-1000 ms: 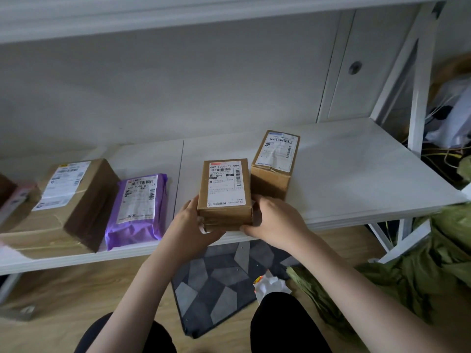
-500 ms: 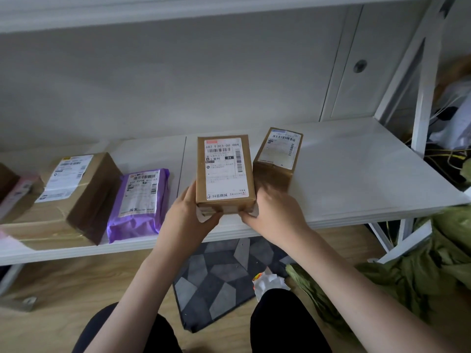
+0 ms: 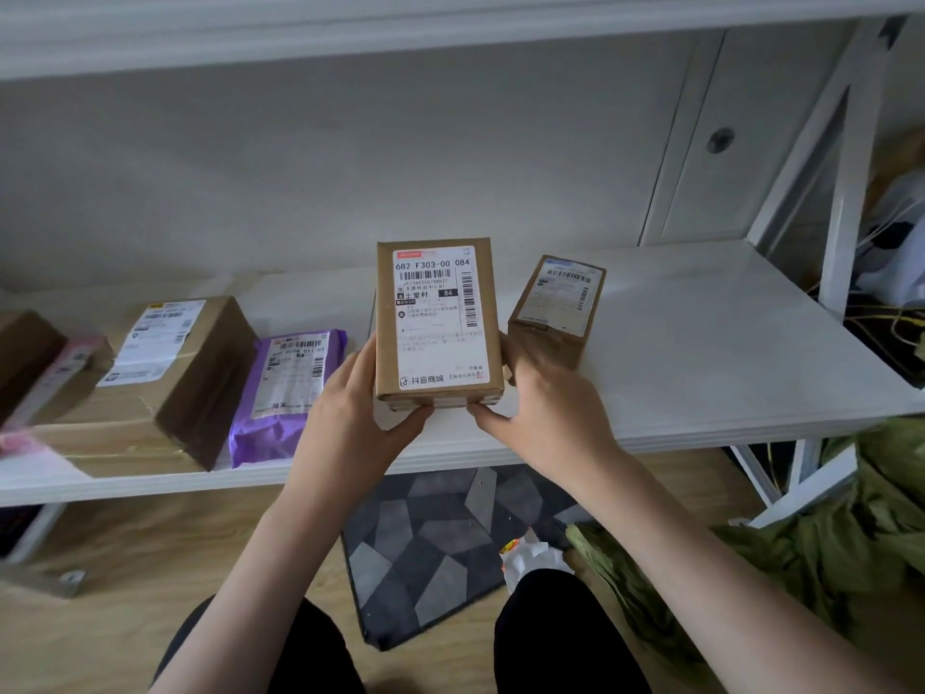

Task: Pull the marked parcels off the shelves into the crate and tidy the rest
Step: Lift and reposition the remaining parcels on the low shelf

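Above the white shelf's (image 3: 701, 343) front edge: one small labelled cardboard parcel (image 3: 438, 320), gripped at its lower corners by left hand (image 3: 350, 418) and right hand (image 3: 545, 413), now raised and tilted label-up where it earlier lay low, apparently for mark-checking; crate unseen.

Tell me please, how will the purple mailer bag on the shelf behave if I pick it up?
The purple mailer bag looks like soft wrinkled plastic, so it will probably sag and flex, not stay stiff. Its glossy skin may be slippery. It lies flat on the shelf, so rolling or tipping seems unlikely.
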A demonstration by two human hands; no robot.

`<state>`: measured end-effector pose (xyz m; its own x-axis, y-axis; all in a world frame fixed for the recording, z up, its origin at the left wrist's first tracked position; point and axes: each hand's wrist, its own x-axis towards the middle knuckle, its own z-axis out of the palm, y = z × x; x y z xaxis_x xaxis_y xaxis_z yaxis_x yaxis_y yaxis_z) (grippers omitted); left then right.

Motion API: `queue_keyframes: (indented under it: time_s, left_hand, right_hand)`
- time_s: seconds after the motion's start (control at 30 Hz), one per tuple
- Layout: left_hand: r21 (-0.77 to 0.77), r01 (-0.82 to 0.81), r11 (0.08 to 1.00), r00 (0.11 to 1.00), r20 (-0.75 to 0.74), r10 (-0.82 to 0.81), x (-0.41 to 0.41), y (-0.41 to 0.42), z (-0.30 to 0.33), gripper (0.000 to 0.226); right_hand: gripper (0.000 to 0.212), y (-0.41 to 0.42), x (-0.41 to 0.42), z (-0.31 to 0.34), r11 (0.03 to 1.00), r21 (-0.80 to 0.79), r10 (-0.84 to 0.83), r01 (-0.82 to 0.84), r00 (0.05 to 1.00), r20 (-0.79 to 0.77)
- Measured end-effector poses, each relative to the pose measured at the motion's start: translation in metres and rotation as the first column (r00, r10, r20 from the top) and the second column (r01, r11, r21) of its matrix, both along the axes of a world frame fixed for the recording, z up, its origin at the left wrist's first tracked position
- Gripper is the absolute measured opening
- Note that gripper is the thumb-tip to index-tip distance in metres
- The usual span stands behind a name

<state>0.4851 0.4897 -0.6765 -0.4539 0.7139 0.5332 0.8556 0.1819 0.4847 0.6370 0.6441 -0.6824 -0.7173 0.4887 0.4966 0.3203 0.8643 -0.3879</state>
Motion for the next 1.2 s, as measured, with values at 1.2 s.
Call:
queue_keyframes:
  time_s: [1.2]
  left_hand:
    - [-0.216, -0.009, 0.976, 0.959, 0.276, 0.070, 0.034, 0.066, 0.004, 0.081]
  right_hand:
    - [0.043, 0.070, 0.106, -0.041, 0.927, -0.278, -0.210, 0.251, 0.963, 0.171]
